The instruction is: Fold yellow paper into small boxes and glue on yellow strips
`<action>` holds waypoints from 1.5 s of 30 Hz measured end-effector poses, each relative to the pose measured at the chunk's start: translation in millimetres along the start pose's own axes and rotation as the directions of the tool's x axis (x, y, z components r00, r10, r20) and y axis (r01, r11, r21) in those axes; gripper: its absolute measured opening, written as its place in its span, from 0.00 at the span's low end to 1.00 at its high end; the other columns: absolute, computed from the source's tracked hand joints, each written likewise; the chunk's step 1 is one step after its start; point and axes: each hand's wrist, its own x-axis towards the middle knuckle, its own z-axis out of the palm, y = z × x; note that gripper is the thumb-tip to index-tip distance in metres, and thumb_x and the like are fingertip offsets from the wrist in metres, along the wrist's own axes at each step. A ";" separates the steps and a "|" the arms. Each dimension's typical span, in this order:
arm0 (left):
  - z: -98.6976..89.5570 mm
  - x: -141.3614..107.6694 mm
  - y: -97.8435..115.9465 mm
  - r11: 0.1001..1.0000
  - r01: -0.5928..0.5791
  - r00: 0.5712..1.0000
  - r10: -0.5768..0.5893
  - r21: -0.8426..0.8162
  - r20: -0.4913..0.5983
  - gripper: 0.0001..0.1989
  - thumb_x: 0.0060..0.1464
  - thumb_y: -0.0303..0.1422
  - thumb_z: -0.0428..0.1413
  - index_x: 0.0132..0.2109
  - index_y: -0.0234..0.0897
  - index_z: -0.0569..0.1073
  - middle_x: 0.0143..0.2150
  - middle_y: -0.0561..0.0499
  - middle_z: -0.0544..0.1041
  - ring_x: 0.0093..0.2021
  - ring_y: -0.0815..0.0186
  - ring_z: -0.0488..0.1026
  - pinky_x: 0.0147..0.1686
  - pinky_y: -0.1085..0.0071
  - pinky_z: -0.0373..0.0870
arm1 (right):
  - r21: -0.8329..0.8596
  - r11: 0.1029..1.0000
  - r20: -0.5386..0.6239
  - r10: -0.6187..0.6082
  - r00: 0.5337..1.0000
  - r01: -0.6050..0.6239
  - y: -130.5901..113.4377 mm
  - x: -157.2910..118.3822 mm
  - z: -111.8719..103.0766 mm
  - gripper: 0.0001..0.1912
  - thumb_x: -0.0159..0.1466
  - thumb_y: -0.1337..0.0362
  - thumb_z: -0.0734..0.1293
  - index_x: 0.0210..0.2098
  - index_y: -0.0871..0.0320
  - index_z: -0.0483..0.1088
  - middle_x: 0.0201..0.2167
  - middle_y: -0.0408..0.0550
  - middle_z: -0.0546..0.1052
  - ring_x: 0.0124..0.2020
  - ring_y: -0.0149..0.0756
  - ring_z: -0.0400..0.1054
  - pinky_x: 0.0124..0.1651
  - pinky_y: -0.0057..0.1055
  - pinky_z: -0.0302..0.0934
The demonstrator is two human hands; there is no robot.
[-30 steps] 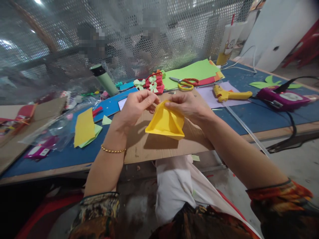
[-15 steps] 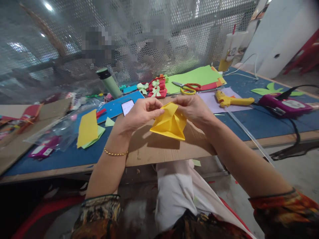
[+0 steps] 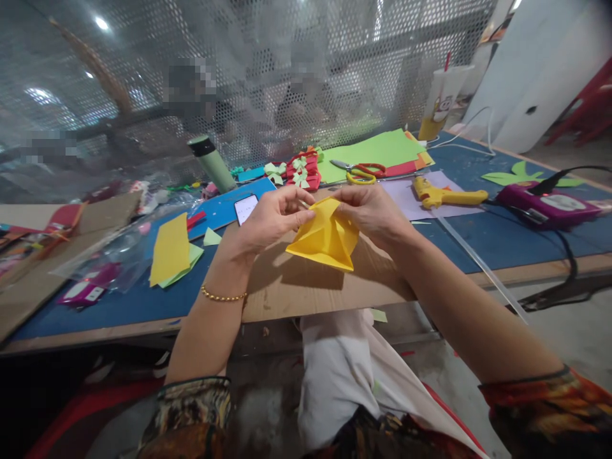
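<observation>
A folded yellow paper piece with creased, pointed flaps is held up between my two hands. The thumb and fingers of my left hand pinch its upper left edge. On the other side, my right hand grips the upper right edge, its fingertips partly hidden behind the paper. Below lies a sheet of brown cardboard, with the paper's shadow falling on it. Just beyond my left hand is a phone with a lit screen.
Scissors rest by green paper sheets at the back. A yellow glue gun lies on lilac paper, wired near a purple box. Left stand a green bottle and yellow paper strips. A drink cup stands back right.
The view has shifted very slightly. Both hands keep their hold, and the yellow paper is nearly unchanged in shape and tilt.
</observation>
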 end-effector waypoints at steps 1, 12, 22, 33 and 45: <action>0.0 -0.1 0.6 1.000 -0.010 1.000 0.010 -0.019 -0.003 0.12 0.51 0.33 0.69 0.42 0.37 0.78 0.32 0.53 0.77 0.33 0.69 0.74 0.34 0.73 0.72 | 0.011 1.000 -0.007 0.001 1.000 -0.001 0.0 0.2 0.1 0.09 0.54 0.61 0.73 0.33 0.59 0.82 0.27 0.44 0.80 0.26 0.30 0.69 0.28 0.25 0.60; 2.0 3.7 -5.9 0.982 -0.152 0.987 0.158 0.115 -0.042 0.06 0.53 0.33 0.67 0.36 0.36 0.79 0.35 0.51 0.79 0.35 0.69 0.74 0.38 0.71 0.74 | -0.093 0.994 -0.007 -0.054 0.999 0.053 -2.5 -2.8 0.0 0.09 0.60 0.59 0.73 0.33 0.59 0.83 0.29 0.46 0.81 0.29 0.31 0.70 0.29 0.26 0.61; -0.2 3.3 -7.1 0.987 -0.118 0.992 0.122 0.108 -0.029 0.07 0.53 0.34 0.67 0.37 0.36 0.79 0.35 0.50 0.80 0.36 0.67 0.74 0.38 0.70 0.72 | -0.193 0.979 0.003 -0.057 0.998 0.057 -7.4 -3.7 -0.6 0.09 0.63 0.62 0.70 0.32 0.60 0.82 0.28 0.45 0.79 0.28 0.30 0.68 0.29 0.27 0.58; 3.5 7.1 -9.9 0.992 -0.101 0.993 0.105 0.081 -0.050 0.12 0.49 0.37 0.72 0.34 0.37 0.78 0.33 0.51 0.79 0.34 0.67 0.73 0.38 0.69 0.74 | -0.081 0.995 0.022 -0.054 0.998 0.055 -2.1 1.1 3.7 0.07 0.58 0.62 0.72 0.31 0.58 0.84 0.28 0.45 0.81 0.27 0.30 0.69 0.28 0.26 0.60; 6.9 5.7 -7.6 0.995 -0.086 0.995 0.088 0.050 -0.039 0.18 0.54 0.46 0.72 0.35 0.38 0.78 0.33 0.51 0.78 0.34 0.66 0.74 0.37 0.69 0.74 | -0.184 0.983 -0.031 -0.030 0.999 0.024 -1.4 0.0 2.5 0.08 0.60 0.63 0.72 0.26 0.59 0.76 0.24 0.44 0.75 0.25 0.28 0.64 0.26 0.26 0.52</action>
